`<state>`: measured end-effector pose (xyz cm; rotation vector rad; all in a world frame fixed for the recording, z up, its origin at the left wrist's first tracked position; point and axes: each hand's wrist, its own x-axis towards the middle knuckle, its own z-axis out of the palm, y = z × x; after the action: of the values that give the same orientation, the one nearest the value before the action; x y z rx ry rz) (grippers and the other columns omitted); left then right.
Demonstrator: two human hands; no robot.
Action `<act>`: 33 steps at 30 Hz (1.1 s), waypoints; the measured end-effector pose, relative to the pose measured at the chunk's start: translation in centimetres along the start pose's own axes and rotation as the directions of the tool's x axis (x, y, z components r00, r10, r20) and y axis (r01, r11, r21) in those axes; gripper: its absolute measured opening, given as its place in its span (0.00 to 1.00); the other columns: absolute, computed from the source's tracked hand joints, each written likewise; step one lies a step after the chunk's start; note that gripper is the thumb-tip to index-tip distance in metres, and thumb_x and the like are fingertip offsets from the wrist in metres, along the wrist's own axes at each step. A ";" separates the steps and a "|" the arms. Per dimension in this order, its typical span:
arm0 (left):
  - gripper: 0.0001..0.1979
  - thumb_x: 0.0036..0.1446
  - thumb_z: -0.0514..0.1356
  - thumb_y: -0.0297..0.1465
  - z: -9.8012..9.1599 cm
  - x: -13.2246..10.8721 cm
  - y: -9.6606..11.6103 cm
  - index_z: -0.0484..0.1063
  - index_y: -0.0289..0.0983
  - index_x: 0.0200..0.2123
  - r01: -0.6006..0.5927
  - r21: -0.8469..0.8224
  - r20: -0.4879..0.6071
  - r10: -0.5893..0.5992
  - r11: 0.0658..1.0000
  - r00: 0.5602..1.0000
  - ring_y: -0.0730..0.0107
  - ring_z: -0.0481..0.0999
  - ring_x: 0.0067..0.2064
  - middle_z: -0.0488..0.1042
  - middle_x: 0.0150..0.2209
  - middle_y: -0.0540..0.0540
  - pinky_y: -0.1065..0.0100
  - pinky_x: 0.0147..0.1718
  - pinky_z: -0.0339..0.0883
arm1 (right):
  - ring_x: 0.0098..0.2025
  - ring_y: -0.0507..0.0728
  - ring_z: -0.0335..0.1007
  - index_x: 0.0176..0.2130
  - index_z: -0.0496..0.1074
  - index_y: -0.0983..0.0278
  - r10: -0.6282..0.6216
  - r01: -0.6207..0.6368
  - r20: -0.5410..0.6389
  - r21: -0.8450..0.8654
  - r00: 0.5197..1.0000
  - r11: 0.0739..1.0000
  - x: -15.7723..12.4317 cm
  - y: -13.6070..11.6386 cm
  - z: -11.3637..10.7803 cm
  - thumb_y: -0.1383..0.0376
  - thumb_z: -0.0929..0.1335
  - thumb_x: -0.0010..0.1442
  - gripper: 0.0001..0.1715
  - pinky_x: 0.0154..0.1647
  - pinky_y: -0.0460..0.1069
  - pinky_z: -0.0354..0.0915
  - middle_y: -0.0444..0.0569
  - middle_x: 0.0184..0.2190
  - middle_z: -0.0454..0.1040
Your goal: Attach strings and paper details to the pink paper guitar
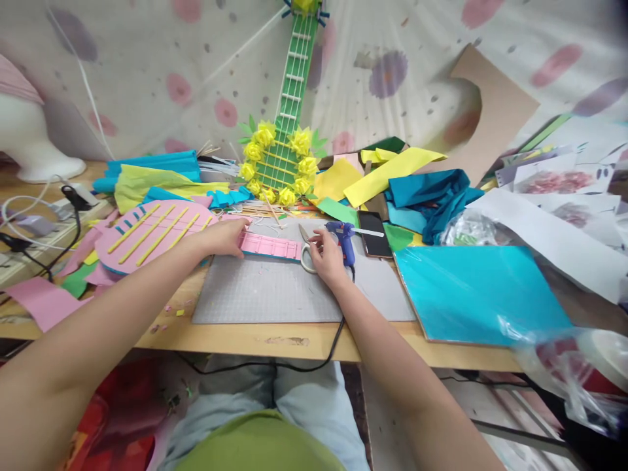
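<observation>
My left hand [229, 237] is closed around the left end of a small pink guitar neck [272, 247] with raised crossbars and a blue lower edge. The neck lies across a grey cutting mat [265, 294]. At its right end, my right hand [328, 256] has its fingers on a pair of scissors [307, 257], whose blades point away from me. Just beyond that hand lies a blue glue gun [346, 245] with a clear stick in its back. To the left rests a pink oval guitar body [152, 235] with yellow and blue strips.
A green model guitar [289, 118] with yellow flowers leans on the back curtain. A phone [374, 233] and a blue board [481, 294] lie to the right. Paper scraps crowd the back. The glue gun's black cord [338, 337] hangs over the table's front edge.
</observation>
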<state>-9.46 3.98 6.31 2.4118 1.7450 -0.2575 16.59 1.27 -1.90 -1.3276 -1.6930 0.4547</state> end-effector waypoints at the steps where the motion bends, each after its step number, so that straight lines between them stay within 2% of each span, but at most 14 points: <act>1: 0.43 0.37 0.64 0.38 0.0 0.0 -0.1 0.54 0.38 0.58 -0.009 0.015 -0.010 0.009 1.000 1.000 0.56 0.64 0.56 0.62 0.58 0.40 0.66 0.49 0.61 | 0.37 0.56 0.68 0.47 0.62 0.65 0.003 -0.003 0.005 0.002 1.000 1.000 0.0 -0.1 0.0 0.68 0.61 0.54 0.19 0.40 0.52 0.65 0.53 0.39 0.74; 5: 0.38 0.39 0.62 0.37 -0.2 -0.1 -0.3 0.58 0.37 0.56 -0.066 0.032 -0.046 0.067 0.997 0.997 0.58 0.66 0.54 0.65 0.55 0.41 0.67 0.48 0.61 | 0.38 0.56 0.68 0.47 0.63 0.65 0.017 -0.017 0.011 0.004 1.000 1.000 0.0 -0.1 0.0 0.68 0.61 0.54 0.18 0.40 0.52 0.65 0.53 0.39 0.74; 8: 0.32 0.39 0.62 0.39 -1.1 -0.1 -0.4 0.64 0.39 0.51 -0.066 0.032 -0.099 0.069 0.997 0.993 0.59 0.69 0.51 0.70 0.51 0.45 0.67 0.46 0.62 | 0.38 0.56 0.67 0.47 0.63 0.65 0.024 -0.024 0.015 -0.001 1.000 1.000 0.0 0.1 0.1 0.67 0.62 0.54 0.18 0.40 0.52 0.64 0.53 0.39 0.74; 13: 0.32 0.37 0.64 0.42 -4.1 0.4 -0.5 0.67 0.41 0.49 -0.005 0.017 -0.214 0.009 1.000 0.977 0.58 0.70 0.49 0.72 0.48 0.47 0.66 0.45 0.62 | 0.37 0.56 0.67 0.47 0.62 0.65 0.013 -0.012 -0.037 0.027 0.999 1.000 -0.1 0.0 -0.1 0.66 0.62 0.55 0.19 0.38 0.51 0.65 0.53 0.39 0.73; 17: 0.31 0.35 0.65 0.41 -6.7 0.7 0.5 0.69 0.41 0.46 0.039 0.029 -0.288 -0.029 0.999 0.957 0.56 0.70 0.47 0.73 0.45 0.46 0.64 0.43 0.62 | 0.35 0.55 0.66 0.46 0.63 0.65 0.037 -0.035 -0.056 0.032 0.998 0.999 -0.2 -0.6 -0.3 0.65 0.62 0.55 0.17 0.37 0.51 0.64 0.53 0.38 0.73; 22: 0.29 0.34 0.66 0.40 -7.9 1.0 3.4 0.70 0.42 0.44 0.091 0.040 -0.336 -0.073 0.995 0.939 0.56 0.70 0.48 0.73 0.44 0.46 0.65 0.41 0.63 | 0.32 0.54 0.68 0.41 0.66 0.64 0.047 -0.051 0.074 0.048 0.996 0.998 -0.4 -2.0 0.3 0.63 0.61 0.56 0.13 0.37 0.50 0.63 0.50 0.34 0.73; 25: 0.28 0.35 0.66 0.41 -8.2 1.5 4.7 0.70 0.40 0.43 0.144 -0.033 -0.378 -0.146 0.989 0.914 0.57 0.72 0.44 0.74 0.42 0.45 0.66 0.37 0.64 | 0.32 0.53 0.68 0.37 0.68 0.63 0.016 -0.019 0.180 0.013 0.984 1.000 -0.6 -3.2 0.4 0.63 0.61 0.57 0.10 0.36 0.48 0.62 0.48 0.32 0.73; 30: 0.26 0.34 0.64 0.50 -10.4 2.5 4.9 0.73 0.38 0.35 0.252 -0.152 -0.351 -0.291 0.956 0.890 0.57 0.74 0.39 0.75 0.34 0.43 0.64 0.36 0.64 | 0.32 0.53 0.67 0.36 0.69 0.63 -0.020 0.027 0.328 -0.017 0.944 0.999 -0.4 -5.2 0.5 0.62 0.61 0.57 0.10 0.37 0.49 0.62 0.47 0.31 0.73; 32: 0.27 0.35 0.63 0.51 -11.5 2.9 4.6 0.74 0.36 0.34 0.291 -0.185 -0.346 -0.339 0.939 0.875 0.56 0.73 0.40 0.75 0.34 0.41 0.63 0.38 0.63 | 0.33 0.52 0.68 0.36 0.69 0.62 -0.008 -0.024 0.386 0.077 0.922 0.997 0.0 -5.9 0.8 0.59 0.62 0.57 0.11 0.38 0.49 0.62 0.47 0.32 0.73; 33: 0.28 0.36 0.63 0.52 -11.9 3.1 4.4 0.74 0.35 0.35 0.311 -0.207 -0.347 -0.367 0.928 0.863 0.55 0.73 0.41 0.75 0.35 0.39 0.62 0.40 0.63 | 0.33 0.52 0.68 0.36 0.69 0.63 0.011 -0.088 0.419 0.165 0.908 0.982 0.2 -6.3 1.1 0.57 0.62 0.57 0.13 0.38 0.49 0.63 0.47 0.33 0.73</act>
<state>-3.71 8.13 17.32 2.1411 2.2658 0.3182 12.13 -0.53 2.25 -1.1985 -1.9096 0.9568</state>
